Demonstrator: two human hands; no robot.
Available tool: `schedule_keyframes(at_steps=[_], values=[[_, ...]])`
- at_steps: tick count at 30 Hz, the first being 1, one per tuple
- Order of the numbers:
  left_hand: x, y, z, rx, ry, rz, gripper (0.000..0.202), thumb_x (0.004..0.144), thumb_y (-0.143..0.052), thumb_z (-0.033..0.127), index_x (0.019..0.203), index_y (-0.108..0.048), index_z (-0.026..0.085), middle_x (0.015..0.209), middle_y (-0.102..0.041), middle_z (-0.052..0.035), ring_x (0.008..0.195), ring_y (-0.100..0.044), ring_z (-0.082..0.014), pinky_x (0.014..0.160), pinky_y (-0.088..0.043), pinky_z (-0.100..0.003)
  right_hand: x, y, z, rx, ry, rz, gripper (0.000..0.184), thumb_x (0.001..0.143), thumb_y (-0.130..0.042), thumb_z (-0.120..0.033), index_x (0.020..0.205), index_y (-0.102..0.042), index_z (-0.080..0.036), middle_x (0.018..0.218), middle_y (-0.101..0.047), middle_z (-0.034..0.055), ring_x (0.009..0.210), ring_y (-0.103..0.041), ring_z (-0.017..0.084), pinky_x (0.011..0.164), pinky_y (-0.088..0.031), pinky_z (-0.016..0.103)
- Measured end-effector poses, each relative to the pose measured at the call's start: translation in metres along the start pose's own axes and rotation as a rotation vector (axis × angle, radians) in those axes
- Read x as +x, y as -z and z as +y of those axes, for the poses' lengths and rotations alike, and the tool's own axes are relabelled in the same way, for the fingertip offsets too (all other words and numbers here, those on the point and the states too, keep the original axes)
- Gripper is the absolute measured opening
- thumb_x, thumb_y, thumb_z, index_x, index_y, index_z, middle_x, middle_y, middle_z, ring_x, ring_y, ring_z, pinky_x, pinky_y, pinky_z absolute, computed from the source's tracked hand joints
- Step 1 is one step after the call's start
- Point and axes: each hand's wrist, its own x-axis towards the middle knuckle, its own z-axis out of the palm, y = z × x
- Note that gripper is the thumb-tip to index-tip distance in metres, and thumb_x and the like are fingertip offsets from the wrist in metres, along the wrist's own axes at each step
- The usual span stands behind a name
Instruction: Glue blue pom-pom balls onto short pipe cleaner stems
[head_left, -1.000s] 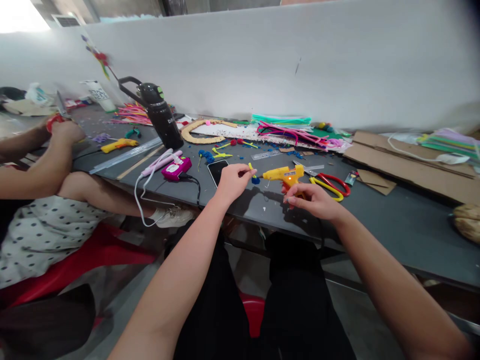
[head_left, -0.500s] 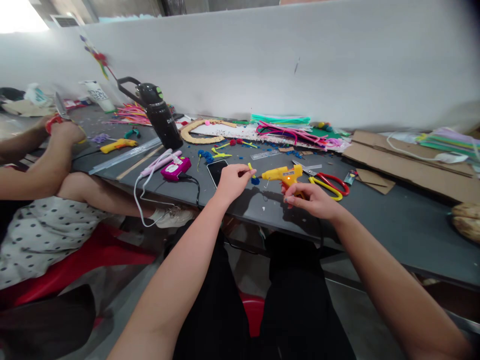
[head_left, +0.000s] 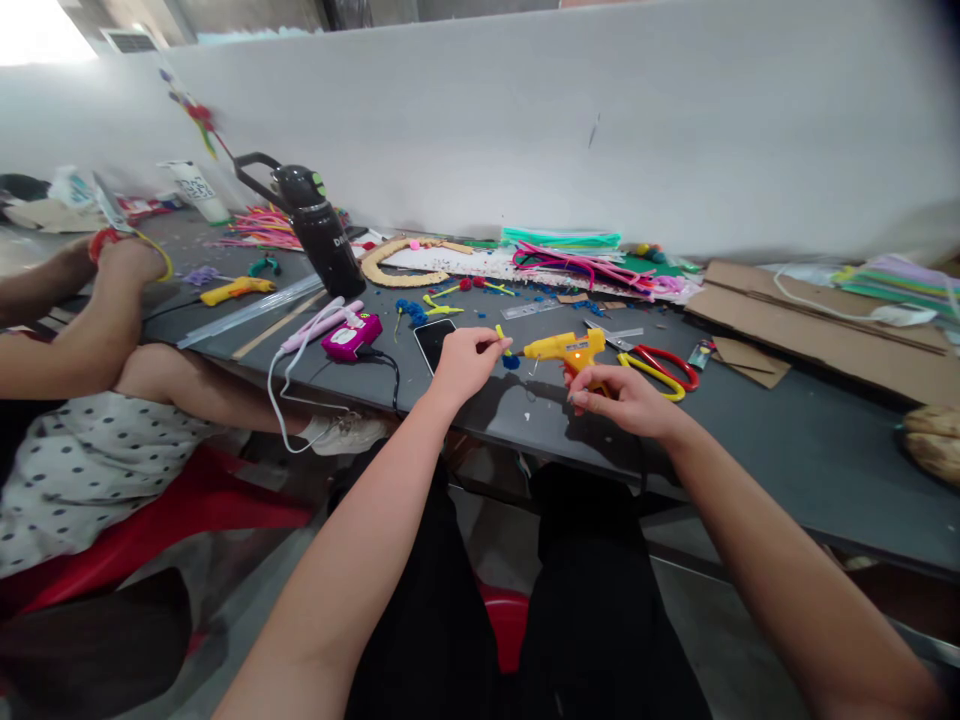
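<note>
My right hand [head_left: 626, 398] is wrapped round the handle of a yellow glue gun [head_left: 564, 348], whose nozzle points left. My left hand [head_left: 465, 362] pinches a small yellow pipe-cleaner piece with a blue pompom [head_left: 508, 355] and holds it right at the nozzle tip. Both hands hover just above the dark grey table [head_left: 787, 440], near its front edge. A black phone [head_left: 433, 341] lies flat just left of my left hand.
Red-and-yellow scissors [head_left: 658, 366] lie right of the glue gun. A black bottle [head_left: 321, 226], a pink device with cables [head_left: 351, 335], pipe cleaners [head_left: 581, 262] and cardboard sheets [head_left: 810, 325] sit further back. To my left, another person's hands [head_left: 124, 262] hold scissors.
My hands and the glue gun have stayed almost still. The person on the left has shifted their hands and scissors slightly.
</note>
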Motion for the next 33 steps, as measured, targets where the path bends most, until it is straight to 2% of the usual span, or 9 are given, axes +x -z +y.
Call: schedule_keyframes(at_steps=[13,23,28,31,33], values=[[0.000,-0.001,0.000,-0.017,-0.003,0.013,0.038,0.085,-0.055,0.042,0.058,-0.062,0.017,0.057,-0.059,-0.0003,0.056,-0.046,-0.0123,0.057,-0.033,-0.027,0.000,0.001,0.000,-0.039,-0.019,0.017,0.033,0.081,-0.064,-0.051,0.083,-0.066,-0.019,0.080,-0.065,0.0062,0.078,-0.059,0.020,0.074,-0.049,0.034],[0.001,0.002,-0.001,-0.040,0.095,0.072,0.037,0.084,-0.057,0.043,0.062,-0.066,0.016,0.056,-0.060,-0.0015,0.055,-0.049,-0.0133,0.057,-0.036,-0.028,-0.001,0.001,-0.001,-0.051,-0.019,0.001,0.030,0.083,-0.063,-0.049,0.084,-0.065,-0.020,0.084,-0.065,0.0052,0.076,-0.059,0.019,0.072,-0.048,0.031],[0.002,0.004,-0.003,-0.142,0.127,0.117,0.035,0.084,-0.058,0.044,0.065,-0.067,0.016,0.060,-0.063,-0.0022,0.057,-0.053,-0.0139,0.058,-0.041,-0.028,0.000,0.006,0.005,-0.227,-0.003,0.019,0.029,0.083,-0.062,-0.049,0.085,-0.067,-0.020,0.099,-0.066,0.0071,0.084,-0.058,0.021,0.075,-0.046,0.033],[0.002,0.004,-0.001,-0.201,0.102,0.111,0.036,0.084,-0.057,0.046,0.067,-0.067,0.016,0.063,-0.064,-0.0029,0.058,-0.055,-0.0140,0.059,-0.043,-0.028,0.001,0.017,0.012,-0.330,-0.046,0.024,0.031,0.084,-0.060,-0.050,0.086,-0.067,-0.020,0.092,-0.066,0.0056,0.073,-0.054,0.018,0.070,-0.045,0.032],[0.001,0.003,0.001,-0.228,0.084,0.099,0.036,0.084,-0.058,0.046,0.067,-0.067,0.016,0.062,-0.064,-0.0025,0.058,-0.055,-0.0140,0.059,-0.043,-0.027,0.003,0.026,0.019,-0.387,-0.050,0.023,0.030,0.085,-0.059,-0.050,0.087,-0.068,-0.021,0.087,-0.064,0.0050,0.075,-0.055,0.019,0.073,-0.045,0.033]])
